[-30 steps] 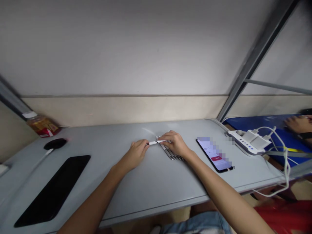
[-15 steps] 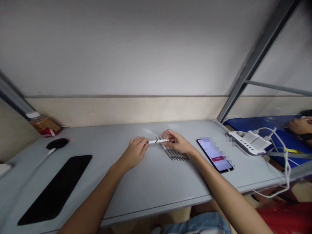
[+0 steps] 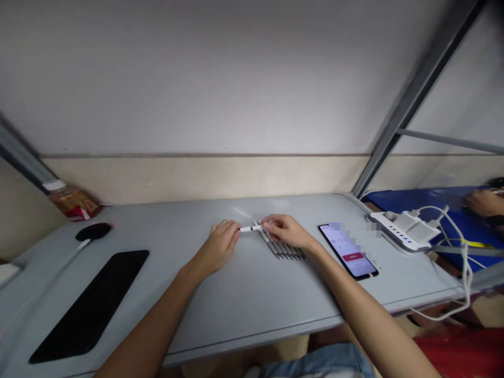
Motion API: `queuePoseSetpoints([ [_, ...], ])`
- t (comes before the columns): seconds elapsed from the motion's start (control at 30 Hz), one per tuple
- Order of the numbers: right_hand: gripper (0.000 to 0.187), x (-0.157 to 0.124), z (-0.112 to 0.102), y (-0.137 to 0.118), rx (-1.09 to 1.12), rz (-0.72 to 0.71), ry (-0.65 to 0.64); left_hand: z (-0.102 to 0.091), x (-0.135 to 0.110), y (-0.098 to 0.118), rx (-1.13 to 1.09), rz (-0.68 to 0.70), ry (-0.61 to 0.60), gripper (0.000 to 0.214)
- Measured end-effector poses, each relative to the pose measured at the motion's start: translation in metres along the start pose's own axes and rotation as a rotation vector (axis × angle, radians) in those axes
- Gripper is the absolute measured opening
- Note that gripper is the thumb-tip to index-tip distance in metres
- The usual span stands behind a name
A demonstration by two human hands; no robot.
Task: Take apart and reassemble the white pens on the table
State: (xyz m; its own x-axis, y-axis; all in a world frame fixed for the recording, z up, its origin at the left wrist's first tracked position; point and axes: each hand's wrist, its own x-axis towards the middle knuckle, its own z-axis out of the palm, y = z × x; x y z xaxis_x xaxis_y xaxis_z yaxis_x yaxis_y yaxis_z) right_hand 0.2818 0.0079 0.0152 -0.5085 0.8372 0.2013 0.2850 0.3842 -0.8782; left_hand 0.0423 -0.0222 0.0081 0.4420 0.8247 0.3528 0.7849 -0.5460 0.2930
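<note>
A white pen [image 3: 247, 229] is held level between both hands above the grey desk. My left hand [image 3: 221, 242] pinches its dark left end. Around its right end close the fingertips of my right hand [image 3: 285, 230], which cover that end. Just below my right hand, a row of several pens [image 3: 275, 247] with grey grips and silver tips lies side by side on the desk, slanting down to the right; the hand hides part of the row.
Right of the pens lies a phone [image 3: 348, 251] with a lit screen, then a white power strip [image 3: 401, 231] with plugs and cables. On the left are a black slab [image 3: 90, 307], a round black charger [image 3: 93, 231] and a bottle [image 3: 73, 202]. Another person's hand [image 3: 484, 202] is at far right.
My right hand's fingers have shifted on the pen, now closing over its right end, so less of the pen shows. My left hand stays in place.
</note>
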Motion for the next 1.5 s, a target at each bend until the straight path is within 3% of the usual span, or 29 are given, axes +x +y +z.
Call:
queuePoseSetpoints([
  [0.1, 0.034, 0.0, 0.001, -0.002, 0.0, -0.021, -0.01, 0.0, 0.0, 0.001, -0.011, -0.011, 0.001, 0.028],
  [0.2, 0.041, -0.001, 0.001, -0.003, -0.022, 0.023, -0.028, 0.001, 0.0, 0.001, -0.037, -0.002, 0.006, 0.027],
  [0.33, 0.036, -0.002, 0.001, -0.003, -0.028, -0.061, -0.004, 0.003, 0.0, 0.0, -0.05, -0.006, 0.017, 0.026],
  [0.4, 0.032, -0.002, 0.001, -0.004, -0.057, -0.032, -0.026, 0.003, 0.0, -0.001, -0.061, 0.0, 0.015, 0.026],
  [0.47, 0.041, -0.002, 0.002, -0.004, -0.082, 0.004, -0.027, 0.003, 0.0, -0.001, -0.07, 0.008, 0.014, 0.025],
  [0.63, 0.032, -0.003, 0.002, -0.006, -0.087, -0.084, 0.038, 0.002, 0.001, -0.001, -0.073, -0.004, 0.014, 0.023],
  [0.7, 0.029, -0.003, 0.002, -0.006, -0.089, -0.05, 0.003, 0.002, 0.001, -0.001, -0.074, -0.001, 0.01, 0.024],
  [0.8, 0.04, -0.003, 0.002, -0.005, -0.099, 0.004, -0.017, 0.002, 0.002, -0.002, -0.083, 0.005, 0.005, 0.025],
  [1.0, 0.027, -0.002, 0.003, -0.006, -0.169, -0.116, 0.033, 0.001, 0.002, -0.002, -0.091, -0.007, -0.021, 0.026],
  [1.13, 0.048, -0.001, 0.006, -0.005, -0.242, -0.076, 0.048, 0.0, 0.002, -0.001, -0.091, 0.001, -0.035, 0.027],
  [1.23, 0.033, -0.001, 0.007, -0.007, -0.261, -0.14, 0.091, 0.0, 0.002, -0.002, -0.101, -0.015, -0.019, 0.026],
  [1.37, 0.025, -0.002, 0.007, -0.008, -0.362, -0.295, 0.1, -0.001, 0.001, -0.007, -0.174, -0.054, -0.047, 0.025],
  [1.5, 0.027, -0.002, 0.013, -0.005, -0.563, -0.273, 0.085, -0.002, 0.001, -0.009, -0.162, -0.075, -0.055, 0.023],
])
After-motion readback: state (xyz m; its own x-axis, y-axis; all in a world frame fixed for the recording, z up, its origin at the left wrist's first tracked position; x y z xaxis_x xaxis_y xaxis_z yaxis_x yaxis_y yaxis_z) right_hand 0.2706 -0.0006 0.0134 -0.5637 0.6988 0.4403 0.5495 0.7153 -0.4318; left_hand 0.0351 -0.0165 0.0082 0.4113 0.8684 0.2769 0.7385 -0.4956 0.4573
